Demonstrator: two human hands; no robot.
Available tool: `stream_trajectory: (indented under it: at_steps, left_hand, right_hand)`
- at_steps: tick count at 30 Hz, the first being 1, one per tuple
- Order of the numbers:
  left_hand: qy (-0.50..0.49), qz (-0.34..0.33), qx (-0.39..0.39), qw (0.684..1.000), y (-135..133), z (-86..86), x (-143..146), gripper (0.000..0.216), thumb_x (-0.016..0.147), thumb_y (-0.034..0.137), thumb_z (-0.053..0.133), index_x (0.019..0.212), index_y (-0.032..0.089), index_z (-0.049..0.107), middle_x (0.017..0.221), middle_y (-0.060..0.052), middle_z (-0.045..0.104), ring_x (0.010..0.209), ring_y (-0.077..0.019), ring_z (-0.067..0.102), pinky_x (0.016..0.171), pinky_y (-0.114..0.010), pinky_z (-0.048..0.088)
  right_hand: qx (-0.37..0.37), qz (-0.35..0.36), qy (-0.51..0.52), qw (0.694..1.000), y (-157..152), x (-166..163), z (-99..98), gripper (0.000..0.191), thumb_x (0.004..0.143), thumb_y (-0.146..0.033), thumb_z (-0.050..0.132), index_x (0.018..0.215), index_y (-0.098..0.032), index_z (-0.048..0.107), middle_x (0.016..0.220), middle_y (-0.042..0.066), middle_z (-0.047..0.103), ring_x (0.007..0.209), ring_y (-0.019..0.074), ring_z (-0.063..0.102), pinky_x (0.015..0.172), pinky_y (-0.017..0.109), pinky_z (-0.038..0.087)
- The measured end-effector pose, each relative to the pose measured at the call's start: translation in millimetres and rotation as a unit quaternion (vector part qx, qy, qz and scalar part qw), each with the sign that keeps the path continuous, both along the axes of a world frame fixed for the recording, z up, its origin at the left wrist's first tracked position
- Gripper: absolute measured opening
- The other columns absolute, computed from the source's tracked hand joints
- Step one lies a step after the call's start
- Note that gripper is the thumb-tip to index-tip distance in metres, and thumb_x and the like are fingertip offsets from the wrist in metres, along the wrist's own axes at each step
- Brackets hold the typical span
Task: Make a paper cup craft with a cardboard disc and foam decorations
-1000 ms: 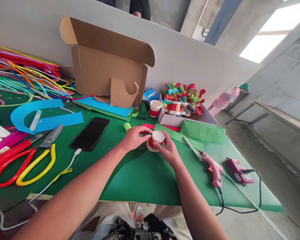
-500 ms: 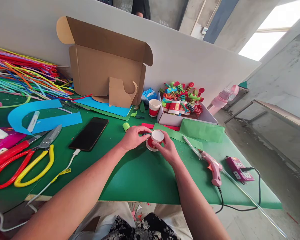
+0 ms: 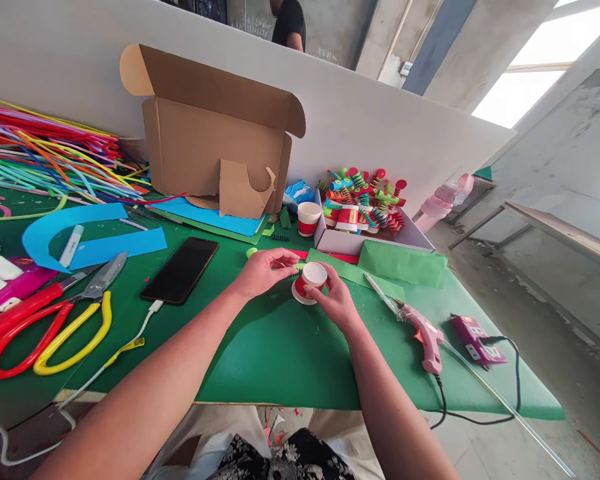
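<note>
while over green tbl (image 3: 280, 360), grey rm (image 3: 570, 153): l hand (image 3: 266, 272) part-spread, r hand (image 3: 336, 298) round cup (image 3: 314, 274)

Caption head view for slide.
Right hand grips a red-and-white paper cup, left hand beside it, pink hot-glue gun at right.

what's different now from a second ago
The left hand has shifted slightly left, away from the cup, and now hides more of the green roll; whether it let go of the coil is unclear. The right hand still holds the cup; phone, scissors and glue gun stay put.
</note>
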State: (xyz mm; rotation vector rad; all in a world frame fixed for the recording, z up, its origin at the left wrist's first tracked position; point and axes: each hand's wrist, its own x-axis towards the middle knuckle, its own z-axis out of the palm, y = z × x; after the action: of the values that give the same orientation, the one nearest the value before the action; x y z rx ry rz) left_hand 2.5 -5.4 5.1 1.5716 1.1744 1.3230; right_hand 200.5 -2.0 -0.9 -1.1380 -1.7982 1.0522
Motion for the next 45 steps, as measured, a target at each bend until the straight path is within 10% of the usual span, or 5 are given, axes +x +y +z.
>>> stream_trajectory:
  at_steps: [11,17,24,36,45]
  left_hand:
    - [-0.027,0.104,-0.052,0.993,3,9.3,-28,0.052,0.074,0.064,0.064,0.093,0.016,0.069,0.088,-0.009,0.073,0.078,-0.0196,0.067,0.067,-0.03,0.053]
    - [0.073,-0.029,-0.096,0.992,-1,12.3,-35,0.039,0.066,0.05,0.075,0.087,0.018,0.065,0.085,-0.003,0.07,0.083,-0.0183,0.065,0.077,-0.032,0.052]
    - [0.057,-0.096,-0.239,0.965,-7,6.7,-27,0.045,0.062,0.045,0.078,0.081,0.021,0.044,0.065,0.002,0.065,0.058,-0.0133,0.059,0.052,-0.025,0.046]
    - [0.09,-0.048,-0.039,0.994,-7,7.2,-9,0.021,0.074,0.039,0.065,0.078,0.021,0.056,0.066,0.004,0.057,0.061,-0.011,0.052,0.059,-0.024,0.045]
    - [0.037,-0.061,-0.027,0.997,-5,3.1,2,0.023,0.074,0.042,0.066,0.081,0.02,0.062,0.074,0.001,0.064,0.062,-0.0127,0.055,0.059,-0.025,0.048]
  right_hand:
    - [-0.034,-0.006,0.05,0.998,-2,4,1.4,0.076,0.067,-0.044,0.079,0.133,-0.023,0.049,0.135,0.01,0.058,0.125,0.0295,0.054,0.107,0.045,0.04]
    - [0.004,-0.005,0.046,0.999,0,5,0.9,0.062,0.069,-0.042,0.077,0.122,-0.022,0.052,0.126,0.01,0.062,0.12,0.0279,0.057,0.106,0.045,0.041]
    - [0.025,-0.001,0.038,0.999,-1,3,-0.2,0.047,0.071,-0.039,0.073,0.11,-0.023,0.052,0.116,0.007,0.066,0.111,0.0264,0.061,0.098,0.042,0.045]
    - [0.026,0.002,0.031,0.999,-2,3,1.8,0.045,0.072,-0.04,0.073,0.109,-0.024,0.052,0.115,0.006,0.067,0.11,0.0265,0.062,0.097,0.042,0.046]
    - [0.024,0.002,0.03,0.999,-2,3,1.3,0.044,0.072,-0.038,0.072,0.108,-0.023,0.052,0.114,0.006,0.067,0.109,0.0261,0.062,0.096,0.042,0.046]
